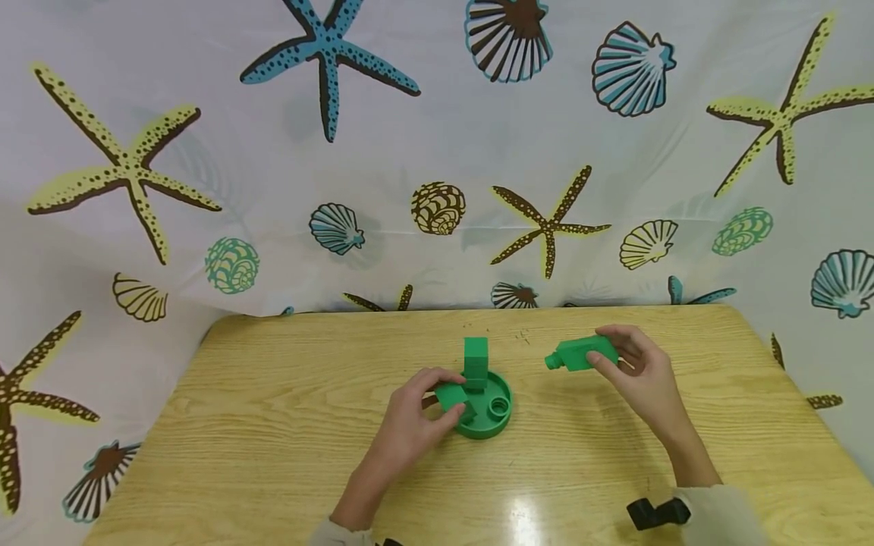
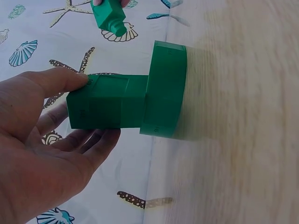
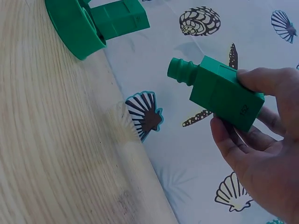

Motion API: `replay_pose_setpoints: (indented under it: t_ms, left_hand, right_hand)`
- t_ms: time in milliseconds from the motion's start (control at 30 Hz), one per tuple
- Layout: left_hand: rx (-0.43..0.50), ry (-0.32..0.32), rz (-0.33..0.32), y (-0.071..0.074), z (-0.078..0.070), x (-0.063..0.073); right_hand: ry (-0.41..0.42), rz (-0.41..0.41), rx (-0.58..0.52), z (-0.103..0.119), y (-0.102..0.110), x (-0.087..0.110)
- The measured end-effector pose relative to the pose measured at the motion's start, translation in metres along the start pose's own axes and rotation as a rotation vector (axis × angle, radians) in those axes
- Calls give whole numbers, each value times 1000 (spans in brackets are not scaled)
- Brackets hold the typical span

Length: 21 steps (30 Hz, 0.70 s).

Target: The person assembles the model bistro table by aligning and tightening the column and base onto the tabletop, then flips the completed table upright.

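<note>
A shallow round green base (image 1: 485,422) stands on the table, with a ring-shaped socket (image 1: 499,408) at its right side. One green rectangular block (image 1: 476,355) rises upright from its back. My left hand (image 1: 408,422) grips a second green block (image 1: 451,394) near its top, thumb on one side and fingers on the other. In the left wrist view that block (image 2: 107,105) stands in the base, its lower end hidden by the rim. To the right, above the table, my right hand (image 1: 643,383) holds a green bottle-shaped block (image 3: 229,93), its ribbed neck (image 3: 182,71) pointing left towards the base.
The wooden table (image 1: 273,409) reaches back to a white cloth (image 1: 410,136) printed with starfish and shells, which also hangs at both sides. A black strap piece (image 1: 657,514) sits at the right sleeve (image 1: 717,516).
</note>
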<state>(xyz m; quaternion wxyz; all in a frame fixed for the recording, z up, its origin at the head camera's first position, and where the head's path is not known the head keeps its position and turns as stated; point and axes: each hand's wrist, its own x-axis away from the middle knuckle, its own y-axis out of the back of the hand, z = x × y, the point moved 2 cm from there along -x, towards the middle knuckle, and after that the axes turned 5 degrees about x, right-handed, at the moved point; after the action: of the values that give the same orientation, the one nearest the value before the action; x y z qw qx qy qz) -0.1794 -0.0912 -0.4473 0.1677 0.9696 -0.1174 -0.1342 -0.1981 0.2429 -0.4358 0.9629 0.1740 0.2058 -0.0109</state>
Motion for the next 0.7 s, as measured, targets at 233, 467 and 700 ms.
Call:
replay_pose_setpoints:
  t_ms: [233, 467, 700]
  left_hand:
    - [15, 2, -3, 2, 0, -1]
    - [12, -39, -9, 1, 1, -2]
    - [-2, -50, -16, 1, 3, -1]
  right_hand:
    - [30, 66, -21, 6, -19, 1]
    - [32, 75, 14, 11, -33, 2]
    - [31, 58, -9, 14, -48, 2]
